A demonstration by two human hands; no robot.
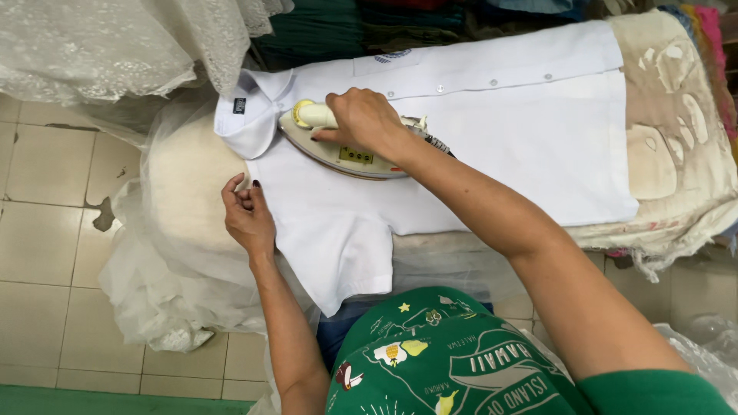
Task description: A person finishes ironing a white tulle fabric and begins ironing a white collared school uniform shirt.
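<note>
The right hand (361, 119) is wrapping closed around the pale handle of a cream-coloured iron (338, 150), whose soleplate is lying flat on a white shirt (492, 146). The iron is sitting on the shoulder area of the shirt, just beside the collar (250, 107), with its pointed end aiming toward the collar. The left hand (247, 215) is gripping no object; its fingers are curling loosely and pressing the edge of the shirt near the short sleeve (334, 253), which is hanging over the near side of the bench (192, 192).

The shirt is lying spread out lengthwise, buttoned placket (a row of small white buttons is showing) along the far edge, the collar at the left end. Under it, the bench is carrying a thick cream pad, and a worn beige cloth (676, 131) with pale patches is covering the right end, touching the shirt's hem.

A bundle of sheer white fabric (154, 292) is hanging below the left end of the bench down to the tiled floor (46, 230). White lace cloth (100, 46) is lying at the upper left, and folded dark green textiles (323, 31) are stacked beyond the shirt.
</note>
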